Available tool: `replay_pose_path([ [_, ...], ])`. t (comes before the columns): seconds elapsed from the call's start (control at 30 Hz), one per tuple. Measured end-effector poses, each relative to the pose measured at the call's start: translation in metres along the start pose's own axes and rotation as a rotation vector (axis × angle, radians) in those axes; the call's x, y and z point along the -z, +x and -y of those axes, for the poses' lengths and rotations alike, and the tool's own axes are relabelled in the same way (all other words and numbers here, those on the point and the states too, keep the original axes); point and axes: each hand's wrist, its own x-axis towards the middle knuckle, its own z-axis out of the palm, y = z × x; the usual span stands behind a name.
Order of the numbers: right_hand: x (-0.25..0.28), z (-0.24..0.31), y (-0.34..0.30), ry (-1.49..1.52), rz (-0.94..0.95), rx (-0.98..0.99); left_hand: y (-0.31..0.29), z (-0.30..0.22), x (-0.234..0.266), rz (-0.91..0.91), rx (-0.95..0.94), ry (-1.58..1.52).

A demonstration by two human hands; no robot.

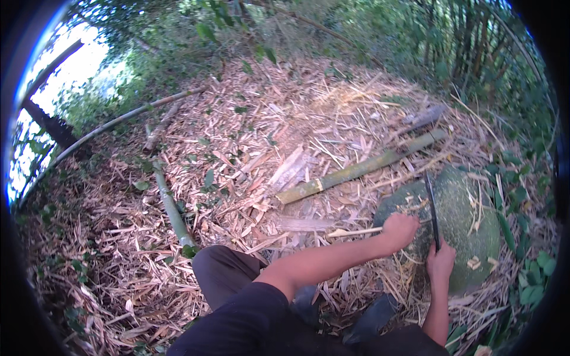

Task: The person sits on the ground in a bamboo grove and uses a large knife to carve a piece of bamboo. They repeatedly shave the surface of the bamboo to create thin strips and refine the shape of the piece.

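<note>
My left hand (400, 230) is closed around a thin pale stick (355, 232), which looks like a split strip of bamboo and sticks out to the left of my fist. The handle of a long dark-bladed knife (433, 207) is in my closed right hand (440, 260). Its blade points away from me, just right of the stick's short end; whether the two touch I cannot tell. Beneath both hands lies a broad, rounded, greenish rock (475, 228), with pale shavings scattered over its top.
A cut bamboo pole (356, 171) lies on the dry leaf litter beyond the rock. Left of my bent knee (222, 270) is a greener bamboo stalk (171, 204). A long curved pole (119, 120) crosses the far left. Dense bamboo (475, 47) and bushes border the ground.
</note>
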Motion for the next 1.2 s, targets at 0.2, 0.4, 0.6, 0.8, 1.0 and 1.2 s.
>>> replay_pose_path([
  [0.2,0.002,-0.016,0.004,0.012,0.026,-0.071,0.008,-0.009,-0.006,-0.039,-0.029,-0.026],
  [0.4,-0.002,-0.015,0.001,0.036,-0.043,-0.003,0.005,-0.008,-0.013,-0.047,0.003,-0.057],
  [0.6,0.000,-0.016,0.003,0.066,-0.093,0.050,0.006,-0.008,-0.013,-0.046,0.021,-0.070],
  [0.8,0.011,-0.001,0.000,0.059,-0.059,0.023,0.003,-0.007,-0.012,-0.064,0.012,-0.092],
  [1.0,-0.002,-0.018,0.002,0.074,-0.067,0.076,0.001,-0.004,-0.015,-0.111,-0.024,-0.080],
  [1.2,0.000,-0.011,-0.001,0.069,-0.110,0.074,0.001,-0.004,-0.018,-0.112,0.010,-0.142],
])
